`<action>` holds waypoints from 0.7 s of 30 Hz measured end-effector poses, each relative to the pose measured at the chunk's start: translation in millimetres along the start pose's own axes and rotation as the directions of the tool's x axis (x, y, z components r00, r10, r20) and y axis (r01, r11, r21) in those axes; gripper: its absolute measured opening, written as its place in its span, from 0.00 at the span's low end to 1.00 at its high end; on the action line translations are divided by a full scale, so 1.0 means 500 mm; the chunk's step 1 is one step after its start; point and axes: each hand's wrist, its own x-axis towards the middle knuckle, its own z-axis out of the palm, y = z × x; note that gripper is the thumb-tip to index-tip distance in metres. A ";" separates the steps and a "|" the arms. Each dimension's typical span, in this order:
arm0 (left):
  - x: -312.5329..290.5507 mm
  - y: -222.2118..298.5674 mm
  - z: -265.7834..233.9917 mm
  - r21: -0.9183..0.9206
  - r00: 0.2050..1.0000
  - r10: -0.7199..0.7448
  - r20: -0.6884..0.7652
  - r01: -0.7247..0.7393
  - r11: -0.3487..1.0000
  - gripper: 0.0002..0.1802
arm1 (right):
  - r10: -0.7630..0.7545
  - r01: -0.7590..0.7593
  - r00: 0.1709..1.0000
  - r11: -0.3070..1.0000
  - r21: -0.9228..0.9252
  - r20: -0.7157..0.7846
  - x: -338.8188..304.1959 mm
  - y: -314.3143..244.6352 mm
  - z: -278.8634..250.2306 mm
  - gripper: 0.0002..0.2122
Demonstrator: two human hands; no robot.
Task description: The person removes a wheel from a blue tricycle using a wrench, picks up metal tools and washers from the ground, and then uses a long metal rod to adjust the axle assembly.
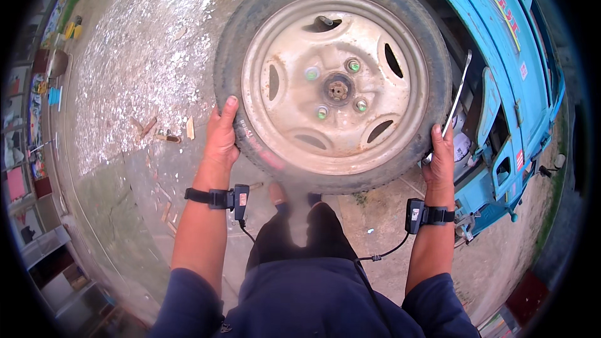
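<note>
A truck wheel [285, 84] with a dusty cream rim and a black tyre [236, 31] is in front of me. Its hub [339, 89] shows at the middle, ringed by several green-marked wheel nuts [361, 106]. My left hand [221, 138] grips the tyre's left edge, thumb on the sidewall and fingers hidden behind. At the tyre's lower right edge, my right hand [441, 156] is closed around a long silver wrench [460, 91], which slants up past the tread. How firmly that hand also bears on the tyre is hard to see.
A light-blue vehicle body [501, 44] curves along the right, close to the wheel and wrench. Wood scraps [148, 127] lie on the concrete floor at left, beside a patch of pale flakes [144, 56]. Shelves with goods [37, 238] line the far left. My feet are just below the tyre.
</note>
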 end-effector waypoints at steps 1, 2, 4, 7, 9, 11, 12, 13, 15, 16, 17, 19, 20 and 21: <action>-0.001 0.000 0.002 0.001 1.000 0.000 0.007 0.000 1.000 0.40 | 0.006 -0.006 1.000 1.000 -0.007 0.016 0.000 0.000 0.001 0.34; -0.001 0.002 0.004 0.002 1.000 0.001 0.015 -0.001 1.000 0.39 | 0.009 -0.009 0.999 1.000 -0.013 0.033 0.001 -0.002 0.002 0.35; 0.001 0.003 0.002 -0.023 0.999 -0.022 0.030 0.023 0.999 0.38 | 0.027 -0.026 0.999 0.998 -0.051 0.033 0.006 -0.005 0.004 0.36; -0.002 0.004 0.003 -0.045 0.998 -0.051 0.029 0.052 0.998 0.39 | 0.030 -0.029 0.999 0.997 -0.068 0.020 0.004 -0.011 0.012 0.36; 0.001 0.007 0.012 -0.048 0.999 -0.028 0.017 0.029 0.998 0.39 | 0.008 -0.006 1.000 0.998 -0.066 0.018 0.014 -0.016 0.025 0.36; -0.019 -0.003 0.017 -0.036 1.000 0.010 -0.005 -0.010 0.999 0.40 | -0.011 0.012 1.000 0.997 -0.071 0.010 0.013 -0.024 0.031 0.36; -0.025 -0.006 0.023 -0.050 1.000 0.024 -0.014 -0.024 0.998 0.41 | 0.007 -0.006 1.000 0.998 -0.069 0.018 0.014 -0.026 0.031 0.36; -0.027 -0.016 0.013 -0.055 1.000 0.007 -0.008 -0.008 0.998 0.41 | 0.025 -0.023 0.999 0.997 -0.067 0.025 0.018 -0.029 0.032 0.36; -0.021 -0.020 0.002 -0.076 1.000 -0.003 0.008 0.003 0.997 0.41 | 0.029 -0.026 0.999 0.997 -0.067 0.041 0.030 -0.043 0.035 0.36; -0.019 -0.022 -0.004 -0.051 1.000 -0.019 0.021 0.020 0.999 0.41 | 0.025 -0.022 0.999 0.997 -0.069 0.042 0.028 -0.041 0.032 0.36; -0.021 -0.018 -0.008 -0.021 0.999 -0.035 0.034 0.036 0.999 0.41 | 0.022 -0.019 0.999 0.998 -0.068 0.041 0.024 -0.037 0.032 0.36; -0.018 -0.009 -0.025 0.001 0.993 -0.096 0.065 0.096 0.995 0.41 | 0.016 -0.010 0.998 0.996 -0.092 0.057 0.024 -0.036 0.025 0.35; -0.012 -0.003 -0.033 -0.010 0.986 -0.140 0.090 0.142 0.990 0.41 | 0.009 -0.002 0.998 0.994 -0.111 0.067 0.023 -0.037 0.022 0.35; -0.005 -0.001 -0.038 -0.018 0.976 -0.184 0.116 0.188 0.982 0.41 | 0.004 0.006 0.997 0.992 -0.129 0.076 0.021 -0.037 0.021 0.34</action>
